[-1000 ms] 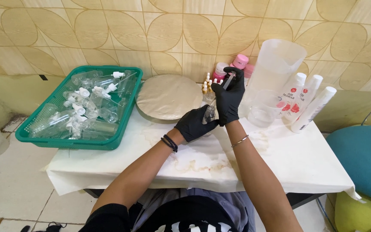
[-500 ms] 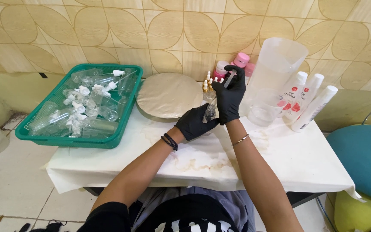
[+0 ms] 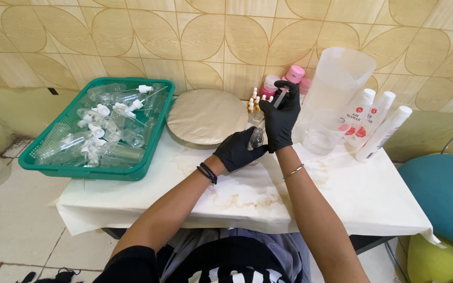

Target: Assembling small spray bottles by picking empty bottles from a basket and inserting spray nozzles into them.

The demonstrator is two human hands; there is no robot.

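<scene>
Both my hands wear black gloves over a small white-covered table (image 3: 342, 199). My left hand (image 3: 238, 151) grips a small clear bottle (image 3: 257, 137), holding it just above the tabletop. My right hand (image 3: 280, 119) is raised directly above that bottle and holds a slim dark-tipped dropper or syringe (image 3: 280, 97) pointing up and away. A few small bottles with white and gold caps (image 3: 254, 104) stand just behind my hands.
A green basket (image 3: 142, 167) of several clear spray bottles sits at the left. A round beige lid (image 3: 205, 116) lies in the middle. A large clear jug (image 3: 339, 78), a small clear cup (image 3: 323, 135), white bottles (image 3: 381, 126) and pink-capped bottles (image 3: 293, 74) stand at the right. A teal chair (image 3: 441, 194) is beside the table.
</scene>
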